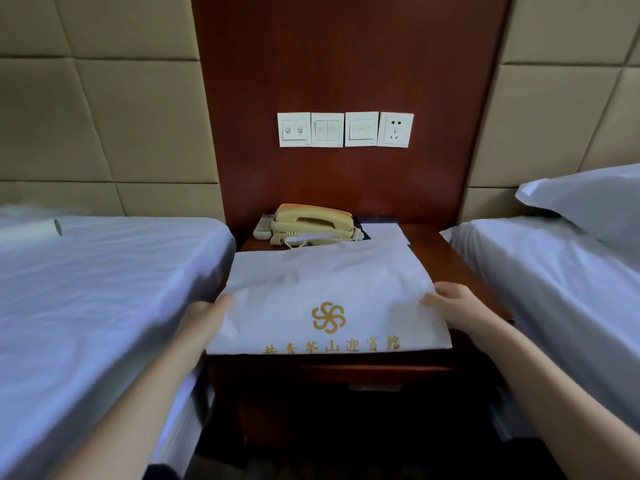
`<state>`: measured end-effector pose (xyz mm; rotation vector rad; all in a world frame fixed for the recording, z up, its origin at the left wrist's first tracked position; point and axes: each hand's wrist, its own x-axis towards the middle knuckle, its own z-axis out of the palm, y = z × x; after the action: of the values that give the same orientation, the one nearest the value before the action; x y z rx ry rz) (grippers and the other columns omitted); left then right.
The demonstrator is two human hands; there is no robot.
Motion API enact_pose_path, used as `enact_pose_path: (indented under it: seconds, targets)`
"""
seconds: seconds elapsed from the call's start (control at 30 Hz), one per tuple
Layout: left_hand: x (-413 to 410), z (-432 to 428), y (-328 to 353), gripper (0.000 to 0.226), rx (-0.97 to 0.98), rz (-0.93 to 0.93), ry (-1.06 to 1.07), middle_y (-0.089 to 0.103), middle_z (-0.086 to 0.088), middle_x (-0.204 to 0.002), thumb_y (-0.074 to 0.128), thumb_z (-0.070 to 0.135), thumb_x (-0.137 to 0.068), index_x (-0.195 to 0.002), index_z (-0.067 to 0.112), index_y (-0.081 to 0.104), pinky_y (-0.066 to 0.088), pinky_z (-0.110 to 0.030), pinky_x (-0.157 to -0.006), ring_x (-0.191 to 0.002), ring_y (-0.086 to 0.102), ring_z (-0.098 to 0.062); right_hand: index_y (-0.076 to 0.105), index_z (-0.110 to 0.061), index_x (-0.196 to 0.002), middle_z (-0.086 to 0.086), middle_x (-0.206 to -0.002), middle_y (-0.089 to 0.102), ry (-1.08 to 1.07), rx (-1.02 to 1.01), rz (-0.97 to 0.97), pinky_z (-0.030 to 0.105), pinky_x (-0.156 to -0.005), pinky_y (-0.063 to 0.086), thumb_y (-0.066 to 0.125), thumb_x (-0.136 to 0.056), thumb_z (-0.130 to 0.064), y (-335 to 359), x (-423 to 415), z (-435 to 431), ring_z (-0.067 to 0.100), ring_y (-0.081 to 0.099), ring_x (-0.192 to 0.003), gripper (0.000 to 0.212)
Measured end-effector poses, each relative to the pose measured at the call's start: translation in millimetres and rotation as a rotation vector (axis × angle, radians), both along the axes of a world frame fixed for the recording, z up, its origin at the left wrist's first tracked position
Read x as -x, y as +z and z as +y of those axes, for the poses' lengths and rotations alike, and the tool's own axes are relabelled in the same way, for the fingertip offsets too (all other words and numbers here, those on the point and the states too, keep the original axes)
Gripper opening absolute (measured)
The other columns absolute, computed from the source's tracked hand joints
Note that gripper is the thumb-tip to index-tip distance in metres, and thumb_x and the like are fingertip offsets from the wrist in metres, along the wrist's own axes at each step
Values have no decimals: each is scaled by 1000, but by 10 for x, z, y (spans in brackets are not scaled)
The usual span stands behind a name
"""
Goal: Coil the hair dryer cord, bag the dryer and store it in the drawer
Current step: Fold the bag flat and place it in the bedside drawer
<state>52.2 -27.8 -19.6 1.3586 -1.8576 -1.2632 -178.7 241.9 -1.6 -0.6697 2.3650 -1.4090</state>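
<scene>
A white cloth bag (325, 292) with a gold pinwheel logo and gold characters lies flat on the dark wooden nightstand (446, 258). My left hand (204, 315) grips the bag's left edge, partly tucked under it. My right hand (453, 303) holds the bag's right edge, fingers on top. The bag's front edge hangs over the nightstand's closed drawer (374, 375). No hair dryer or cord is in view.
A beige phone (311, 223) and a remote (263, 226) sit at the back of the nightstand. Switch plates and a wall socket (396, 129) are on the wooden panel above. White beds flank the nightstand left (104, 289) and right (554, 271), with a pillow (588, 199).
</scene>
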Motion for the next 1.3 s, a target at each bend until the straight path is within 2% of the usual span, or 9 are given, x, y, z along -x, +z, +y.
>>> enact_pose_path:
  seconds: [0.1,0.2,0.33,0.47,0.57,0.7,0.83,1.0,1.3]
  targets:
    - [52,-90,216,45,-110,9,-50,66,-16,-102,60,44,-83,-103,3,63,46,-36,-83,-94,61,-31,57,-9,-96,9,-85,55,-112,108,-80,33,-70,41,59,-87,-32,210,77,-112,24,54,-78,25]
    - [194,-118,369,31,-36,23,-95,59,-13,-96,62,30,-87,-106,5,60,40,-30,-77,-87,54,-28,48,-9,-121,6,-108,51,-183,42,86,31,-76,38,60,-85,-43,289,169,-315,22,50,-97,51]
    - [350,-184,480,28,153,56,-74,57,-18,-94,62,19,-87,-105,-3,59,38,-32,-75,-92,56,-33,52,-14,-123,9,-120,56,-148,-33,258,28,-71,37,55,-90,-24,348,217,-485,19,48,-91,35]
    - [434,-227,462,21,291,64,-65,47,-8,-78,56,19,-90,-82,0,49,34,-32,-68,-82,45,-28,69,-15,-99,11,-100,67,-209,114,443,22,-53,34,42,-90,-3,330,183,-384,19,52,-77,31]
    - [393,-227,288,19,290,-165,-183,46,-4,-72,56,17,-88,-78,7,44,34,-31,-66,-75,47,-25,68,-16,-109,14,-109,68,-185,-18,479,24,-66,38,42,-90,-2,98,111,-283,26,59,-81,35]
    - [309,-88,212,54,452,-590,-189,49,-18,-129,45,21,-91,-139,11,24,43,-41,-87,-114,52,-38,65,-25,-115,7,-122,58,-176,-413,573,34,-78,40,45,-89,-13,-23,-7,-185,35,51,-110,35]
    - [506,183,353,54,898,-593,-401,24,-1,-153,32,37,-96,-148,32,17,26,-42,-108,-137,28,-27,67,-10,-94,11,-117,58,-198,-531,992,44,-95,36,54,-86,-33,94,-22,-333,37,45,-121,28]
    - [933,561,280,55,767,-577,-728,9,9,-159,30,56,-93,-145,46,16,10,-50,-114,-146,4,-22,36,-32,-137,2,-147,37,148,-532,825,46,-107,25,24,-93,-55,144,-71,-867,28,30,-136,52]
    - [1016,358,6,81,615,-397,-540,23,15,-153,44,78,-70,-141,40,29,14,-53,-113,-145,8,-19,30,-46,-135,-6,-140,40,103,-463,507,56,-98,34,32,-80,-74,-86,-20,-954,29,38,-129,62]
